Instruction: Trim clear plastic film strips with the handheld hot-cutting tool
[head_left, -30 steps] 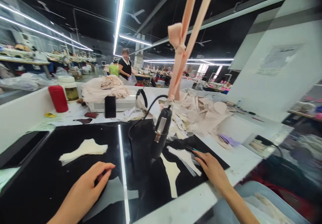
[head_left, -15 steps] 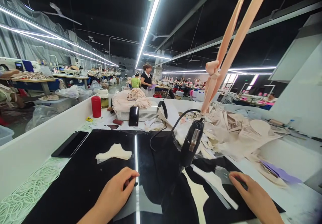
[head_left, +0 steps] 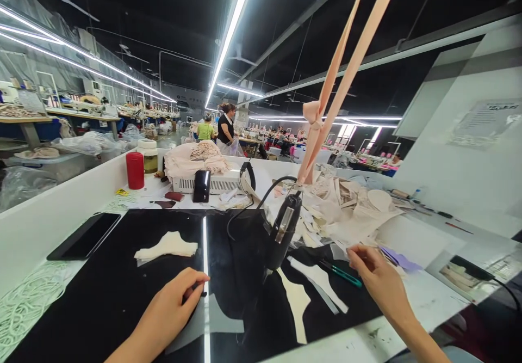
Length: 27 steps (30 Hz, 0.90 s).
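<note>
My left hand point(head_left: 169, 308) is closed, thumb against forefinger, low over the black board point(head_left: 110, 297). What the fingertips hold, if anything, is hidden. Beneath and beside it lies a grey see-through curved sheet point(head_left: 222, 322). My right hand point(head_left: 377, 278) pinches the edge of a small grey see-through piece point(head_left: 338, 251) at the board's right side. A teal pen-like tool point(head_left: 342, 274) lies left of that hand. Between the hands hangs a black handheld tool point(head_left: 281, 235), its tip close to a cream cut fabric piece point(head_left: 297, 306). A white cut piece point(head_left: 320, 281) rests over a grey strip.
A stack of cream pieces point(head_left: 167, 245) sits at the board's left. A black phone point(head_left: 87, 236) and green cord point(head_left: 32, 303) lie further left. Peach straps point(head_left: 342, 85) suspend the tool. Fabric scraps point(head_left: 346, 200) pile behind; a red spool point(head_left: 135, 171) stands back left.
The view has turned right, so everything sits further left. My right hand has moved back with the small grey piece, and the teal tool now shows. My left hand stays by the curved sheet.
</note>
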Each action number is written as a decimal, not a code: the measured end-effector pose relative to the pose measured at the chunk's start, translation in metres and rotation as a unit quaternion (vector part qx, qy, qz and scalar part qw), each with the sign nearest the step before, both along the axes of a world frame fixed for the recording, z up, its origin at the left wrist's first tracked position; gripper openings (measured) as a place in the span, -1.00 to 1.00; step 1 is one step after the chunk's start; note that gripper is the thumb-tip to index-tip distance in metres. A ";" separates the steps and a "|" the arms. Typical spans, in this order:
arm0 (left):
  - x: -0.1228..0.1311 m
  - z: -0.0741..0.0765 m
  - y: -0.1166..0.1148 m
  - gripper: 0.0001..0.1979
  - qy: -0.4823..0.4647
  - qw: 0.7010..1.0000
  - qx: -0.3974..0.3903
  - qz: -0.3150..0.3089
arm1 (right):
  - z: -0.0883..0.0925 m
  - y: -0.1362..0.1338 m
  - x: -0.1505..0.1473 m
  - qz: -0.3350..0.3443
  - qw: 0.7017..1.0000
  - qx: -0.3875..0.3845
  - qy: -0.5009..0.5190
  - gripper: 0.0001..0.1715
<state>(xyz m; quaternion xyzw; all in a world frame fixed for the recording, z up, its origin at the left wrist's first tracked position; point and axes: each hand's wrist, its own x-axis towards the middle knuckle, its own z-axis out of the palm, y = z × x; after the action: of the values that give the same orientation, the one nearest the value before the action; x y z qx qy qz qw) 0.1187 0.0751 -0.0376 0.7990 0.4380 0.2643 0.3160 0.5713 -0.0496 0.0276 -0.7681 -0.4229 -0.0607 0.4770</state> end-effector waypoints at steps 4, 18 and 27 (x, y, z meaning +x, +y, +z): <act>-0.002 -0.002 0.002 -0.65 -0.025 1.000 0.003 -0.005 | 0.024 -0.005 -0.040 0.037 0.998 0.046 0.011 -0.50; 0.007 0.029 -0.033 -0.33 -0.183 0.953 -0.103 -0.219 | 0.000 -0.010 -0.240 0.377 0.920 0.033 0.101 -0.79; 0.014 0.034 -0.039 -0.38 -0.352 0.883 -0.261 -0.168 | -0.018 0.005 -0.268 0.389 0.913 -0.034 0.116 -0.95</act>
<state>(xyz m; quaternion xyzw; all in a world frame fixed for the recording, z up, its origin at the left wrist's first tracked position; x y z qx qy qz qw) 0.1330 0.0357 -0.0041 0.6035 0.2101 0.3474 0.6863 0.3034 -0.0441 0.0100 -0.5603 -0.6316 0.2339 0.4821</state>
